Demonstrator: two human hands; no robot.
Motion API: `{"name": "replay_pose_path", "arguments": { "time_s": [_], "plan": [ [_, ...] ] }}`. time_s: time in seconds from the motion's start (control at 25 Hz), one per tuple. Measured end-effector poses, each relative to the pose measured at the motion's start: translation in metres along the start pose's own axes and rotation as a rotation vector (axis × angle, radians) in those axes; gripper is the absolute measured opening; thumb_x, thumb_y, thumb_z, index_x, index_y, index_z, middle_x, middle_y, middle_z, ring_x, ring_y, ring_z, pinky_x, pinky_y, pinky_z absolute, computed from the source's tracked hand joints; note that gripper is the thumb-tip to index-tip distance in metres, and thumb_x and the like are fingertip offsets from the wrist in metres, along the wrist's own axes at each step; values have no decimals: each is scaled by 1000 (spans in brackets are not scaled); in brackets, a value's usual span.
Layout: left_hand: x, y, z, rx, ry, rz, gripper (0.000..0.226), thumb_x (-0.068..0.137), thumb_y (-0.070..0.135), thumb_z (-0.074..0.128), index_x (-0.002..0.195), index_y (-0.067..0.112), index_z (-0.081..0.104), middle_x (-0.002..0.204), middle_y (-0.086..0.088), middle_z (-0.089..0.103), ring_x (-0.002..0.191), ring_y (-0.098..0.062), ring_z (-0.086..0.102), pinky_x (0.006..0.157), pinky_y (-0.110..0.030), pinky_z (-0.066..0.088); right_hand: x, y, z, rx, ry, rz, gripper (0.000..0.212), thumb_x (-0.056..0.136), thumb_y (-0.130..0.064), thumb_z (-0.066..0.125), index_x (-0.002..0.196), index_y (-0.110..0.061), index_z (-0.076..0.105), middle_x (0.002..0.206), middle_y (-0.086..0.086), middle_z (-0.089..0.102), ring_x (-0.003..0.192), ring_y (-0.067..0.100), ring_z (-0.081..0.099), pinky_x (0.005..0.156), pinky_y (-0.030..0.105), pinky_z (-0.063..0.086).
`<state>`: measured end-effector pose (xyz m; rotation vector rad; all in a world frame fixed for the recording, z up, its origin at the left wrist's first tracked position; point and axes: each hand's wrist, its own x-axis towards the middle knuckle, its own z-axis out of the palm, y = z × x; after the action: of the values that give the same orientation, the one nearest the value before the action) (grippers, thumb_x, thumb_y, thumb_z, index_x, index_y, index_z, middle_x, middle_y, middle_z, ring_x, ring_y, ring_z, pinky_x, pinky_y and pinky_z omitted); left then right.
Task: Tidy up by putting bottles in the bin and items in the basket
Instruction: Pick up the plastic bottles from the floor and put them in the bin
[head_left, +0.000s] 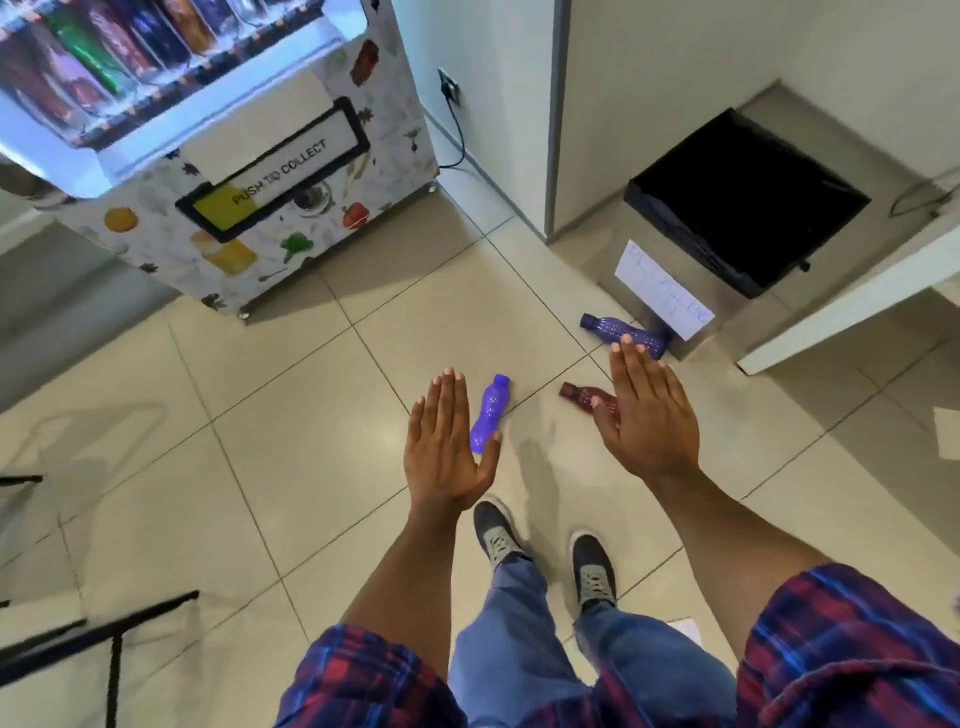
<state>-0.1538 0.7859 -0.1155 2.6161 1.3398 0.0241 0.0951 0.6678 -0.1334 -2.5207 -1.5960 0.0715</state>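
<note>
Three bottles lie on the tiled floor. A light purple bottle (488, 413) is just right of my left hand (448, 447), which is held flat, holding nothing. A dark red bottle (584, 396) lies partly hidden behind my right hand (647, 415), also flat with fingers extended. A dark blue bottle (621, 332) rests against the foot of a steel bin (660, 283) with a black liner and a paper label. Both hands hover above the floor, touching no bottle. No basket is in view.
A vending machine (234, 171) marked "PUSH TO COLLECT" stands at the upper left, its cable plugged into a wall socket (449, 85). A white counter edge (852, 306) juts in at the right. Black chair frames (93, 639) sit at the lower left. My shoes (545, 556) are below the bottles.
</note>
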Motion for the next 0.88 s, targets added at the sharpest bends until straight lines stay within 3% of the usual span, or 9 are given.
{"name": "replay_pose_path", "arguments": {
  "time_s": [0.2,0.4,0.64,0.72,0.88],
  "plan": [
    [78,-60,70,2,-73,92,85,94,56,43,160,9,19,168,-7,17,156,-24,13,125,-42,16,68,-27,79,32,43,132,65,102,-36,46,157,-8,30,163,11,30,149,27,32,121,39,22],
    [142,-100,157,30,-166,157,84,92,50,51,159,8,22,167,-9,21,155,-26,17,124,-44,20,120,-34,180,62,-23,180,62,104,-40,39,158,-10,31,162,8,34,148,24,36,119,39,29],
    [208,-125,288,-10,-229,140,74,82,19,64,151,2,42,154,-14,46,138,-33,49,107,-47,46,183,-30,336,283,-113,315,70,100,-41,56,158,-11,31,164,5,29,146,22,38,116,41,38],
    [217,-133,331,-24,-253,45,72,85,24,66,150,2,42,150,-13,50,134,-33,53,105,-45,48,191,-31,385,308,-203,325,68,101,-39,56,159,-13,29,165,3,26,145,21,41,115,42,38],
    [230,-155,419,-4,-362,-86,78,93,45,59,156,10,31,154,-4,44,140,-25,43,107,-39,40,198,-35,481,372,-407,342,69,100,-39,54,160,-18,26,167,-1,23,150,18,29,118,35,31]
  ]
}}
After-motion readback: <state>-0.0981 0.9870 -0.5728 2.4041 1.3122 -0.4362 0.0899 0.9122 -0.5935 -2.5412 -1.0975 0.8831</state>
